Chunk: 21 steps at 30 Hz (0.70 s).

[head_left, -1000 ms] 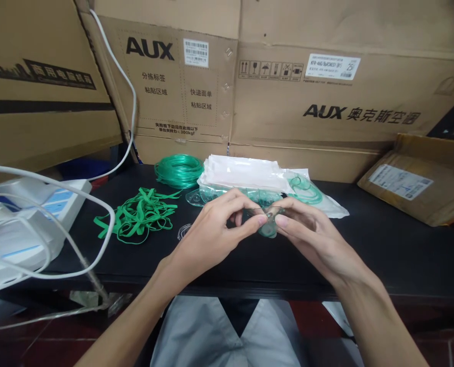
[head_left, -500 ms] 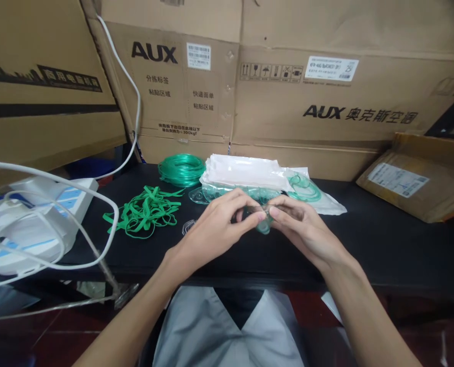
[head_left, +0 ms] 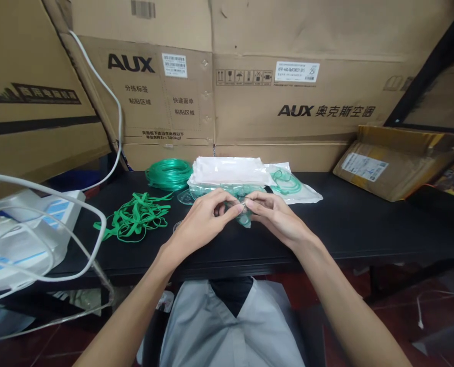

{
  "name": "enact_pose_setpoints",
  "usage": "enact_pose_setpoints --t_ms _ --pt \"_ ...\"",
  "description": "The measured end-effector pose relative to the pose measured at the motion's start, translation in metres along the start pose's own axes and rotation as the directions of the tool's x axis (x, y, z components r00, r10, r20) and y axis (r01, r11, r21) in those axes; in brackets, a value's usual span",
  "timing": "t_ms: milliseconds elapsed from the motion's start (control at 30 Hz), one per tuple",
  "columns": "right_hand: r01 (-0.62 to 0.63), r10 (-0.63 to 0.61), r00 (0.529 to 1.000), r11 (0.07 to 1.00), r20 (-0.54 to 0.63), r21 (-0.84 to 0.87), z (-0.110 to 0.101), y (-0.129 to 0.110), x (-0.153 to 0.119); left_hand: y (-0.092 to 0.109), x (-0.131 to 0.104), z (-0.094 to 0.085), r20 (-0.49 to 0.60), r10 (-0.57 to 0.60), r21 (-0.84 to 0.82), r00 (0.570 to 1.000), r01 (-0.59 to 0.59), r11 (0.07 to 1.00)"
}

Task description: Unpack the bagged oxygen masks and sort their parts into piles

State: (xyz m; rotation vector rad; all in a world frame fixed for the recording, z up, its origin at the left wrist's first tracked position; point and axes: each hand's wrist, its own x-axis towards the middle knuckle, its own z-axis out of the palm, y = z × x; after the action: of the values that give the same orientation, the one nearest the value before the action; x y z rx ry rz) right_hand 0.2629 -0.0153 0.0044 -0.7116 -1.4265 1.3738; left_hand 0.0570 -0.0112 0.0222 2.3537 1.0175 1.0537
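A translucent green plastic mask (head_left: 244,220) is held between both hands above the near part of the table. My left hand (head_left: 210,214) is closed, with thumb and fingertips pinching its top edge from the left. From the other side my right hand (head_left: 276,215) pinches the same edge, thumb close to the left thumb. Something small and pale shows between the fingertips, too small to name. More translucent green masks (head_left: 202,189) lie just behind the hands, partly under a stack of white packets (head_left: 229,171). A bit of thin wire (head_left: 176,225) peeks out beside my left wrist.
Green elastic straps (head_left: 137,216) lie in a tangle at left, with coiled green tubing (head_left: 169,173) behind. A white bag with tubing (head_left: 288,182) is at back right. A power strip (head_left: 31,244) with looping cables stands left; a cardboard box (head_left: 380,163) sits right.
The camera view has shifted, so the whole scene sits further left. Both hands still pinch the mask, with the fingertips slightly closer together.
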Motion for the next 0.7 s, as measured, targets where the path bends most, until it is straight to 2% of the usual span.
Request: enact_pose_setpoints --t_ms 300,533,700 --pt "0.060 -0.060 0.998 0.991 -0.002 0.122 0.004 0.002 -0.001 -0.012 0.001 -0.009 0.062 0.036 -0.245 0.997 -0.020 0.969" --pt "0.055 -0.055 0.998 0.998 0.004 0.007 0.008 0.003 -0.002 -0.008 -0.002 -0.012 0.069 0.022 -0.248 0.997 -0.004 0.969" --pt "0.039 -0.039 0.999 0.998 -0.016 0.052 0.011 0.006 0.000 -0.010 -0.002 -0.010 0.075 0.026 -0.294 0.997 -0.003 0.956"
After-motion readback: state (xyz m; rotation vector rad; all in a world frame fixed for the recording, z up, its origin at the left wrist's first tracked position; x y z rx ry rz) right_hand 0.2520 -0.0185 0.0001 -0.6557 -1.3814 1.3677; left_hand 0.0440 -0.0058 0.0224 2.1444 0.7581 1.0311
